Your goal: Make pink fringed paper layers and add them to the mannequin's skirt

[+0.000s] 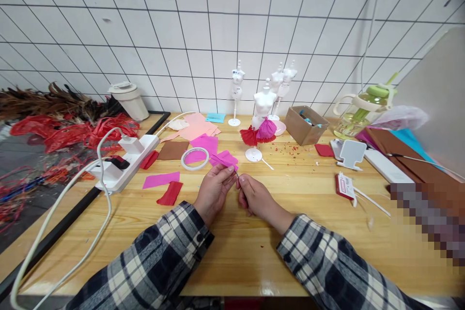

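Note:
My left hand point(213, 191) pinches a piece of magenta crepe paper point(223, 159) just above the wooden table point(232, 252). My right hand point(256, 198) is closed too, its fingertips meeting the left hand's at a thin needle or pin point(237, 173) by the paper's edge. Both sleeves are plaid. Just left of the paper lies a roll of clear tape point(194, 159). Behind my hands stands a white mini mannequin point(263, 104) wearing a red and magenta paper skirt point(258, 133).
More paper scraps point(161, 179) lie to the left beside a white power strip point(121, 161) and its cable. Two further mannequins point(236, 88), a cardboard box point(304, 125), a green bottle point(358, 109) and a phone stand point(351, 154) fill the back and right.

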The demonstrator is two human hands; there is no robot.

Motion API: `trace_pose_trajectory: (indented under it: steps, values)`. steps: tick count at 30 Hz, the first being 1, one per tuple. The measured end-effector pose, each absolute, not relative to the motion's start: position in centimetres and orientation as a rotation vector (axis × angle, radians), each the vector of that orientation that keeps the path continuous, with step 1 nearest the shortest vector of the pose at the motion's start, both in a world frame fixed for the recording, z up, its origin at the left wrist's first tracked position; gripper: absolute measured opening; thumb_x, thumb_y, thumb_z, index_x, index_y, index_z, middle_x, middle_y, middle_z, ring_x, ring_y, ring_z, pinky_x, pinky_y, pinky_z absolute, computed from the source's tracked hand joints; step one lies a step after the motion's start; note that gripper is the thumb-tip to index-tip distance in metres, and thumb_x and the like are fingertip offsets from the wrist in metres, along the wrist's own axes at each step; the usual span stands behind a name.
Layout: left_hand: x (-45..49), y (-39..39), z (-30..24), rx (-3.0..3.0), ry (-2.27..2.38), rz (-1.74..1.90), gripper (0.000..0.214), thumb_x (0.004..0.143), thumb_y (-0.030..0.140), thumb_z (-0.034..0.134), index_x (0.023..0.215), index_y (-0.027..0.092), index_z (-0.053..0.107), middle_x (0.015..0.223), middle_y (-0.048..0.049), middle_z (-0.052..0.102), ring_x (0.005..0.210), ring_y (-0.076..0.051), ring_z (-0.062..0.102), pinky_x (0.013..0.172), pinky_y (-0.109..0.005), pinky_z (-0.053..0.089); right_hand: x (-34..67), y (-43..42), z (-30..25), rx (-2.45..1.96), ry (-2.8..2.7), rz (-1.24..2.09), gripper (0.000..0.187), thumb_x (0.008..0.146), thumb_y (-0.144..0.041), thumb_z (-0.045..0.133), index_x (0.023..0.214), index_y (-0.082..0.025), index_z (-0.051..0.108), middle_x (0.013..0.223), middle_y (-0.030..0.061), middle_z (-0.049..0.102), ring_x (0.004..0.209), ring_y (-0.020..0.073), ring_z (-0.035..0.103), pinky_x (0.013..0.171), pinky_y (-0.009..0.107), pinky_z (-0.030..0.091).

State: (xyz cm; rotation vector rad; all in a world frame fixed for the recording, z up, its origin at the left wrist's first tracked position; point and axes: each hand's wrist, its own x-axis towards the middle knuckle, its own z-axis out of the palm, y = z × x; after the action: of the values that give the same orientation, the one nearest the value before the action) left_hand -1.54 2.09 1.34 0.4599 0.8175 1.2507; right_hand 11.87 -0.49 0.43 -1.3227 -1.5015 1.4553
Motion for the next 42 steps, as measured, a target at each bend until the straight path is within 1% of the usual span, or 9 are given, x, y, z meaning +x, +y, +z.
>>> trace_pose_trajectory:
  steps: [7,12,21,27,34,42]
  values:
    - [-1.61,2.03,1.29,0.456,0.809,1.228,0.025,0.063,0.013,0.083,0.08,0.015,0.064,0.074,0.0004,0.067,0.069,-0.009,0.063,0.072,-0.022,0.052,11.89,-0.5,0.63,-1.333,-1.512,1.441,0.043,0.092,-0.067,0.032,0.082,-0.027,0.042,0.046,-0.0064,0.046,0.034,0.0121,0.038,0.033,0.023,0.033]
    - [-1.6,2.0,1.6,0.418,0.827,1.22,0.023,0.064,0.01,0.081,0.079,0.016,0.064,0.077,-0.0001,0.069,0.071,-0.009,0.063,0.073,-0.022,0.052,11.95,-0.48,0.82,-1.361,-1.516,1.432,0.037,0.095,-0.059,0.031,0.082,-0.026,0.04,0.047,-0.006,0.046,0.035,0.0127,0.04,0.033,0.025,0.035]
    - [-1.39,1.82,1.61,0.422,0.818,1.26,0.024,0.063,0.01,0.082,0.08,0.014,0.065,0.077,-0.0003,0.069,0.072,-0.009,0.064,0.074,-0.021,0.052,11.9,-0.54,1.01,-1.369,-1.527,1.44,0.033,0.099,-0.051,0.03,0.082,-0.024,0.041,0.045,-0.0076,0.047,0.034,0.0107,0.04,0.032,0.021,0.035]
    - [-0.81,1.68,1.61,0.409,0.813,1.309,0.022,0.064,0.01,0.081,0.079,0.013,0.065,0.075,0.0,0.068,0.07,-0.008,0.063,0.072,-0.019,0.051,11.8,-0.44,1.0,-1.359,-1.527,1.416,0.038,0.098,-0.057,0.033,0.08,-0.024,0.041,0.045,-0.0081,0.045,0.033,0.0098,0.039,0.032,0.02,0.034]
    - [-0.72,1.68,1.66,0.37,0.81,1.292,0.022,0.065,0.008,0.08,0.079,0.014,0.064,0.076,0.0003,0.068,0.071,-0.008,0.064,0.073,-0.019,0.052,11.79,-0.47,0.66,-1.364,-1.545,1.381,0.034,0.1,-0.051,0.03,0.081,-0.025,0.04,0.047,-0.0069,0.046,0.034,0.0106,0.039,0.032,0.021,0.034]
    - [-0.79,1.82,1.56,0.341,0.807,1.26,0.017,0.07,0.006,0.075,0.078,0.014,0.063,0.073,0.0004,0.068,0.068,-0.007,0.063,0.07,-0.018,0.051,11.83,-0.35,0.98,-1.382,-1.566,1.349,0.034,0.098,-0.052,0.034,0.08,-0.025,0.04,0.05,-0.0066,0.044,0.035,0.0103,0.039,0.033,0.021,0.035]
